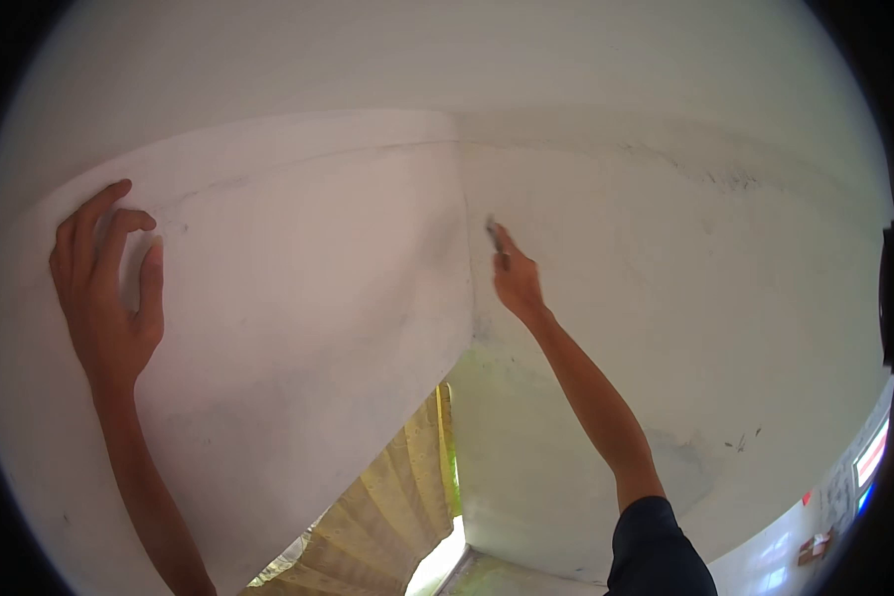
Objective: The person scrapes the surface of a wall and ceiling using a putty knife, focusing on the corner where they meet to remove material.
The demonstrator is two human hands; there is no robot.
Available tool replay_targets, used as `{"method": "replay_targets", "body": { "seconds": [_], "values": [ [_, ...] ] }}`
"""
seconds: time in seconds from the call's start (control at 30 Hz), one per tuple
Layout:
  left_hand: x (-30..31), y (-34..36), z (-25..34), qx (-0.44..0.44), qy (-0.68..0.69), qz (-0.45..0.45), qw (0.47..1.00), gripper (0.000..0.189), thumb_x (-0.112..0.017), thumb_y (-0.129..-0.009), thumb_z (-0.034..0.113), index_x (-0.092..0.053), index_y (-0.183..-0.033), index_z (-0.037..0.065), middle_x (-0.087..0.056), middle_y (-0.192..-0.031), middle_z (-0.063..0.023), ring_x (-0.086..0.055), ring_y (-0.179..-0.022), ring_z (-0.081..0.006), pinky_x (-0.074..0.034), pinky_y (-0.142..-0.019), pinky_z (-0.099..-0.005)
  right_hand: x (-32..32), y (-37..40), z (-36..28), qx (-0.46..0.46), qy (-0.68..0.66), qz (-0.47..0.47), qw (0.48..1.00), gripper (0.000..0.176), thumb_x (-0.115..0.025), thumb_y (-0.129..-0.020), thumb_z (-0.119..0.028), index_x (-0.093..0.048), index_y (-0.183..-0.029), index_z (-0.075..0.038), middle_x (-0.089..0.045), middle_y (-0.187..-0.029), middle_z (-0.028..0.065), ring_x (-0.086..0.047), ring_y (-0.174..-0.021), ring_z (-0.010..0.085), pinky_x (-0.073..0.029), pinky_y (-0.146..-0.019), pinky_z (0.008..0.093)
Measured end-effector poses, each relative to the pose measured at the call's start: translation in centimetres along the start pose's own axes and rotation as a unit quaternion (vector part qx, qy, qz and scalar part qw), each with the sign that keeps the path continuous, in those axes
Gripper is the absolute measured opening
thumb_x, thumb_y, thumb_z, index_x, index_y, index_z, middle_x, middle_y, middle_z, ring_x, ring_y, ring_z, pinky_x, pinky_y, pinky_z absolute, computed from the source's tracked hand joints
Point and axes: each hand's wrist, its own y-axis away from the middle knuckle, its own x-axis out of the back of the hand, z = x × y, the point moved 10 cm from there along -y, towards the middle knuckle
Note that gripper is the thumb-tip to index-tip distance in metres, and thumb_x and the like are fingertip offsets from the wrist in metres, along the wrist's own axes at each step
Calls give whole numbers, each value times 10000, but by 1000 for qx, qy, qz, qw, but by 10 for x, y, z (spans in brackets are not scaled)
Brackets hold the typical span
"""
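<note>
My left hand (pixel 109 283) is raised on the pale wall at the left, fingers apart and bent, with the fingertips close to the surface and nothing held. In my right hand (pixel 518 283) is a small dark tool (pixel 492 230) with a greyish tip, gripped with the index finger stretched along it. Its tip is up against the right-hand wall (pixel 606 238), just right of the inner corner. Blur and the fingers hide most of the tool, so I cannot tell its kind.
Dark scuffs (pixel 735 181) mark the upper right wall below the ceiling (pixel 447 60). Lower down, a yellowish pleated curtain (pixel 392 497) hangs at a bright opening in the corner. A bright window (pixel 872 452) shows at the far right, near a small brown object (pixel 815 546).
</note>
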Motion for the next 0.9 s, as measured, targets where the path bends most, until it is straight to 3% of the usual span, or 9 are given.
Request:
{"method": "replay_targets", "body": {
  "seconds": [0.13,0.23,0.43,0.53,0.9],
  "values": [
    [-6,5,-5,0,-15,-3,1000,116,-628,-913,150,-628,-1027,128,-587,-1391,-36,-502,-1285,-276,-348,-1088,-446,39,26,36,-98,-80,65,990,565,-516,-978,-113,-415,-1533,-138,-688,-908,215,-656,-725,289,-520,-740,379],
    [-12,1,-4,10,-8,-9,1000,119,-636,-912,165,-629,-1027,132,-586,-1395,-34,-496,-1293,-277,-349,-1091,-456,41,5,31,-105,-10,43,994,546,-512,-994,-119,-416,-1531,-104,-686,-876,179,-611,-682,233,-508,-708,346],
    [-12,-4,-2,7,-5,-20,1000,98,-617,-927,174,-633,-1018,139,-587,-1398,-34,-496,-1300,-282,-340,-1108,-465,23,22,60,-58,-98,114,987,511,-490,-1007,-106,-447,-1517,-108,-687,-868,171,-617,-699,219,-507,-716,348],
    [-8,-1,-2,14,-11,-23,1000,96,-608,-937,179,-638,-1015,132,-595,-1392,-41,-503,-1295,-284,-337,-1111,-462,18,-11,67,-11,-84,93,992,511,-473,-1039,-131,-425,-1548,-144,-511,-699,-9,-454,-599,80,-445,-584,262],
    [-8,0,-3,6,-5,-26,1000,94,-620,-932,183,-646,-996,119,-603,-1381,-62,-500,-1299,-288,-337,-1115,-452,12,-15,59,-70,-259,129,955,514,-456,-1059,-165,-387,-1568,-153,-458,-694,-42,-315,-496,47,-301,-376,254]
  ]
}}
